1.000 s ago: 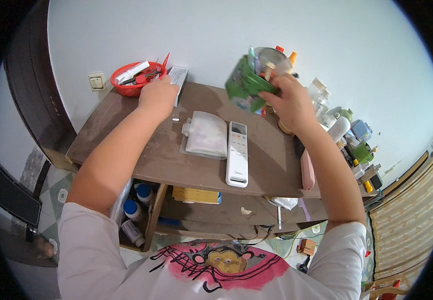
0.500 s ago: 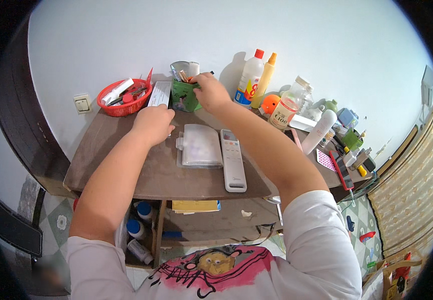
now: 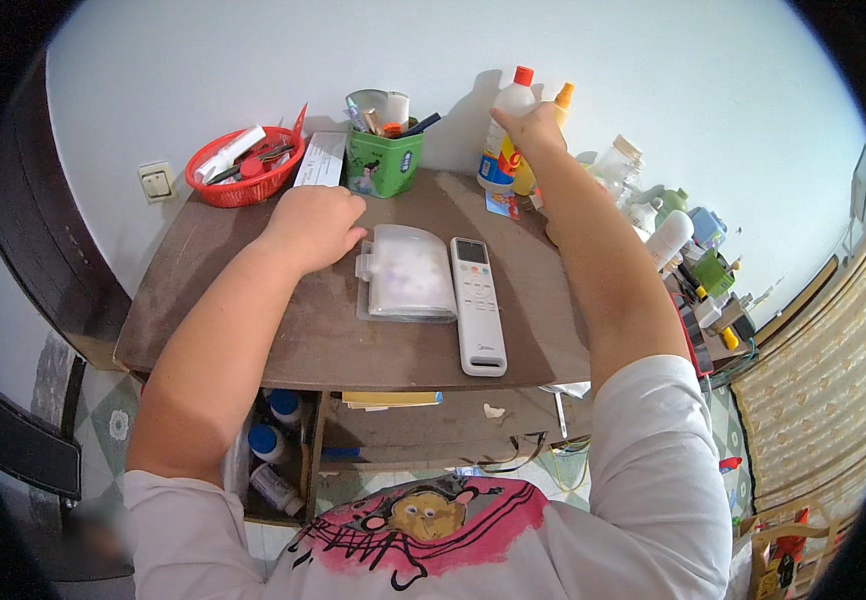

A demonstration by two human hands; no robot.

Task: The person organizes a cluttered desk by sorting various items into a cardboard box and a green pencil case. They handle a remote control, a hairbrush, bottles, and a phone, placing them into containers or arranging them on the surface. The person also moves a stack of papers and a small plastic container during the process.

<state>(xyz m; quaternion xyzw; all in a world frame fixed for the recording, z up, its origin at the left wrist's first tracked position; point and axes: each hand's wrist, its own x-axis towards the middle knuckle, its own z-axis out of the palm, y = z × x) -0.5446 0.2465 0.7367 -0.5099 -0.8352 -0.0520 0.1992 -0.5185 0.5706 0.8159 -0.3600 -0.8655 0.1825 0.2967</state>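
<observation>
My right hand (image 3: 533, 126) is at the clear bottle (image 3: 497, 165) with the red cap, its thumb across the bottle's upper front and its fingers curled around it. Just behind that hand stands a yellow bottle (image 3: 563, 96) with an orange cap. A small colourful card (image 3: 502, 204) lies at the clear bottle's foot. My left hand (image 3: 315, 226) is closed over the tabletop, at the near end of a long white box (image 3: 321, 160); whatever its fingers hold is hidden. A green pen cup (image 3: 383, 166) full of pens stands between my hands.
A red basket (image 3: 243, 190) of small items sits at the far left. A translucent plastic case (image 3: 411, 275) and a white remote control (image 3: 479, 310) lie on the brown table (image 3: 223, 330). Several bottles and jars crowd the right side. Below is an open compartment holding blue-capped bottles (image 3: 267, 442).
My right hand has left the green pen cup and moved right to the red-capped bottle. My left hand stays near the white box. The small card now shows.
</observation>
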